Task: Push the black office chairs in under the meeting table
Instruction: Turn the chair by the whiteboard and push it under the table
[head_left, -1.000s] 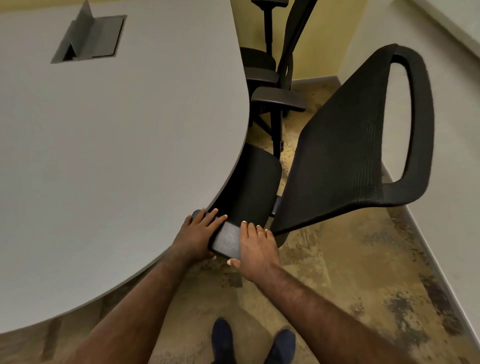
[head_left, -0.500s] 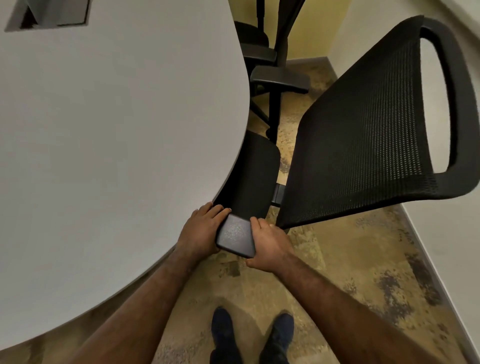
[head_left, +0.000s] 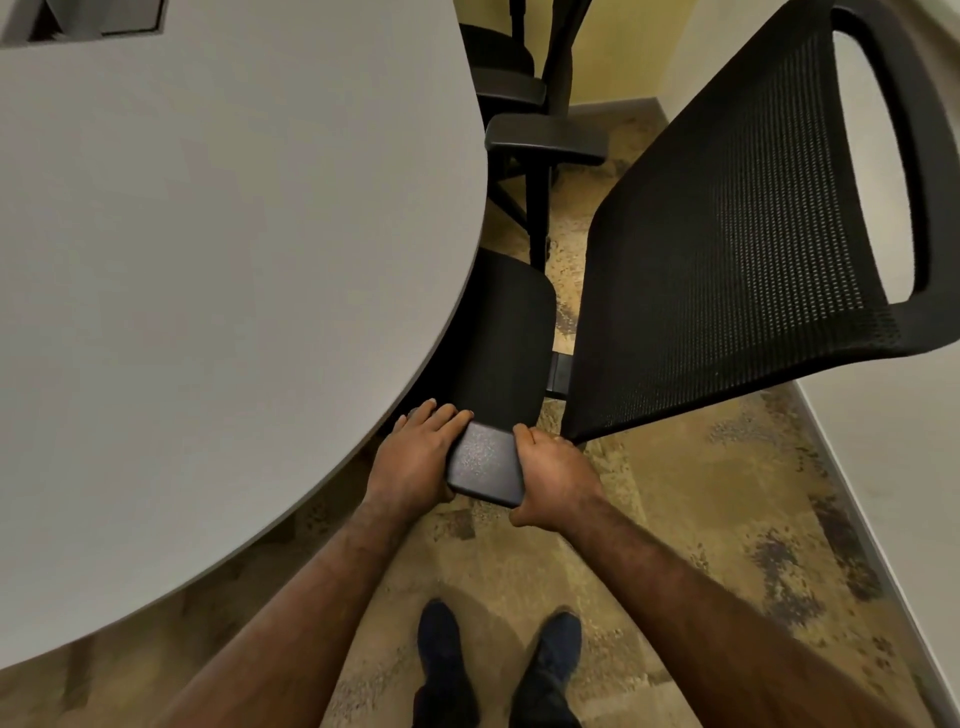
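Observation:
A black office chair with a mesh back (head_left: 727, 234) stands at the rounded end of the grey meeting table (head_left: 208, 260). Its seat (head_left: 498, 338) is partly under the table edge, while the back leans out to the right. The chair's near armrest pad (head_left: 483, 467) sits between my hands. My left hand (head_left: 415, 462) grips the pad's left side, close to the table rim. My right hand (head_left: 556, 478) grips its right side, fingers curled over the edge. A second black chair (head_left: 519, 78) stands further back along the table.
A white wall (head_left: 883, 493) runs close along the right, leaving a narrow strip of patterned carpet (head_left: 701, 493). My feet (head_left: 498, 654) are on the carpet just behind the armrest. A cable box (head_left: 93, 21) is set into the tabletop at the far left.
My hands went from lying flat on top of the armrest pad to gripping its two sides. The chair's back now looms larger and nearer in view.

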